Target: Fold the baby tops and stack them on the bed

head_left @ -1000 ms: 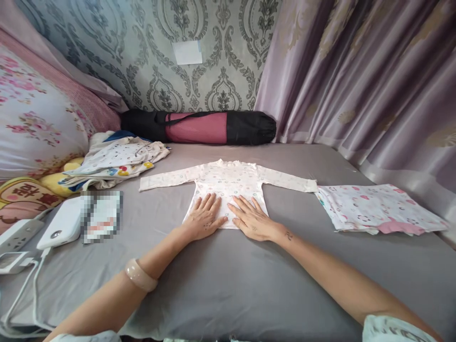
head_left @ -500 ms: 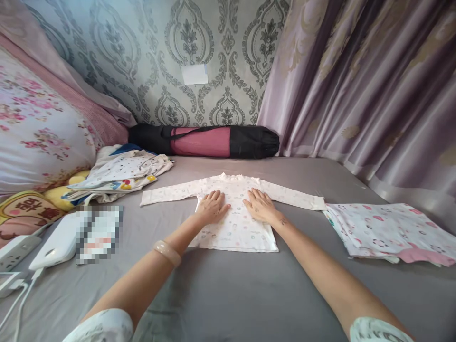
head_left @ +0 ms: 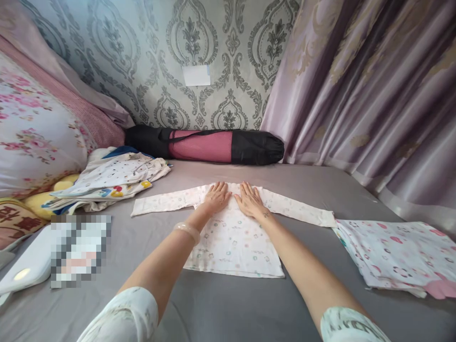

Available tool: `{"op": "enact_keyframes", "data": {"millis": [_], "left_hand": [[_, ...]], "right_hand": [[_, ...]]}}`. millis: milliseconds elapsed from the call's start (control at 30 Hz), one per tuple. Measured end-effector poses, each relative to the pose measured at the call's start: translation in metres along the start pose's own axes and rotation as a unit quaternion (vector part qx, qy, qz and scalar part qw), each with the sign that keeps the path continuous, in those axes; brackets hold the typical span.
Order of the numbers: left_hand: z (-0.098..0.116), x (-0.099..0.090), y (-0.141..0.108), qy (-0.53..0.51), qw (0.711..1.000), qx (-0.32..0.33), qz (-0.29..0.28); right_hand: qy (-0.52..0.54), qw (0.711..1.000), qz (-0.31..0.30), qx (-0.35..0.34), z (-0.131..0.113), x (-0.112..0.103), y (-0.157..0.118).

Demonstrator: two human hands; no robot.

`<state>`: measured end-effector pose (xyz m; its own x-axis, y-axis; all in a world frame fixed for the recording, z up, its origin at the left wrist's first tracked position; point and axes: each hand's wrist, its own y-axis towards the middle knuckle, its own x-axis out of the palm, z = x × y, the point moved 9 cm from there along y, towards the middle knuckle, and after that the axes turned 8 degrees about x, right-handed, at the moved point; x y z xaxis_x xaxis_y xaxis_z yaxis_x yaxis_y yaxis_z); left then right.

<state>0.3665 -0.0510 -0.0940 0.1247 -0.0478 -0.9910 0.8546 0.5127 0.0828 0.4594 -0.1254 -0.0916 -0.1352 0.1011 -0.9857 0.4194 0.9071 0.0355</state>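
Note:
A small white long-sleeved shirt (head_left: 235, 247) with a pale print lies flat on the grey sheet, its sleeves stretched out to both sides and its collar toward the wall. My left hand (head_left: 216, 197) rests flat on the upper chest, left of the collar, fingers extended. Flat on the right side of the upper chest lies my right hand (head_left: 250, 199), its fingers spread. The palms hide part of the shirt near the neckline. The right cuff touches a folded white cloth with pink prints (head_left: 399, 251).
Piled clothes (head_left: 110, 178) lie at the left beside a floral pillow (head_left: 35, 123). A white device (head_left: 32, 261) and a blurred packet (head_left: 81, 251) are at the near left. A black and pink rolled bag (head_left: 201, 146) lies along the wall.
Both hands have slid up the shirt toward the collar and closer together. The view has shifted slightly, with the shirt appearing larger and its lower part more exposed.

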Motion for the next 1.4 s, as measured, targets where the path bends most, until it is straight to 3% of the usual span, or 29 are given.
{"op": "enact_keyframes", "data": {"millis": [133,300,433,733,867,967,1033,1167,1400], "left_hand": [[-0.007,0.007,0.001,0.000,1.000,-0.008,-0.002],[-0.002,0.002,-0.002,0.000,0.999,-0.013,-0.029],[0.007,-0.010,-0.012,0.030,0.999,0.002,0.012],[-0.001,0.010,-0.015,0.011,1.000,-0.010,-0.004],[0.004,-0.001,-0.020,0.013,0.999,-0.008,0.030],[0.015,-0.013,-0.024,0.023,0.997,0.024,0.064],[0.021,-0.011,-0.024,0.012,0.998,0.054,0.042],[0.020,0.001,-0.023,-0.025,0.997,0.063,-0.035],[0.018,0.005,-0.022,-0.010,0.997,0.062,-0.050]], "right_hand": [[0.010,1.000,-0.002,0.001,0.003,0.005,0.003],[0.024,0.999,-0.042,0.012,0.003,0.001,0.001],[0.021,0.999,-0.017,0.041,0.014,-0.013,-0.006],[0.004,0.997,-0.017,0.081,0.027,-0.003,-0.015],[0.037,0.996,-0.039,0.073,0.030,-0.008,-0.016],[0.045,0.996,-0.005,0.079,0.039,-0.023,-0.023],[0.030,0.995,0.017,0.097,0.049,-0.029,-0.030],[0.015,0.992,-0.031,0.119,0.060,-0.017,-0.043],[0.064,0.992,-0.027,0.109,0.060,-0.014,-0.047]]}}
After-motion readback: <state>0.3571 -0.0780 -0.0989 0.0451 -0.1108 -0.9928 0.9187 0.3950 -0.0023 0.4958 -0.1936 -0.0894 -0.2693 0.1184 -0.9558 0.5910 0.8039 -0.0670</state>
